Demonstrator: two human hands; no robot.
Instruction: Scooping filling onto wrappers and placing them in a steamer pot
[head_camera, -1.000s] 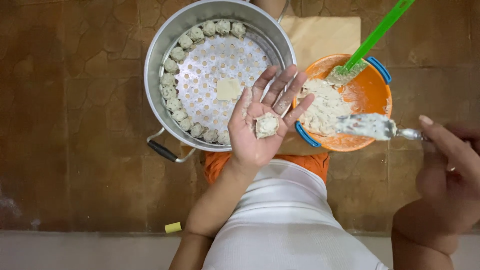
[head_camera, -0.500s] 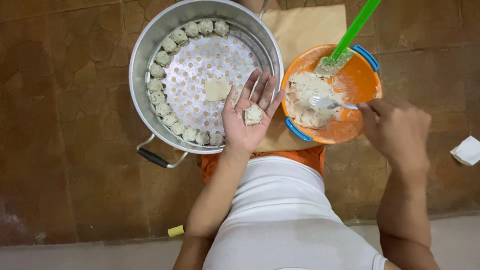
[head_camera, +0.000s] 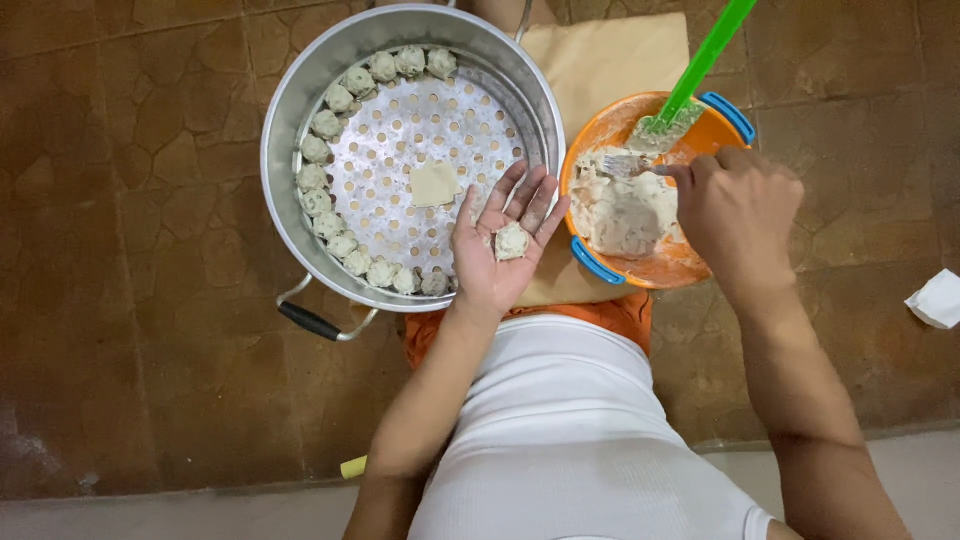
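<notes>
The left hand (head_camera: 500, 250) lies open, palm up, cradling 1 small dumpling (head_camera: 512, 241) beside the steamer pot (head_camera: 290, 130). Beyond, the right hand (head_camera: 738, 215) grips a fork (head_camera: 630, 165) in the orange bowl (head_camera: 690, 262); a modest scoop of filling (head_camera: 620, 205) seems wisest.

A small round dumpling (head_camera: 512, 241) rests on my open left palm; my right fist holds a spoon (head_camera: 628, 165) in the pale filling (head_camera: 625, 212)
</notes>
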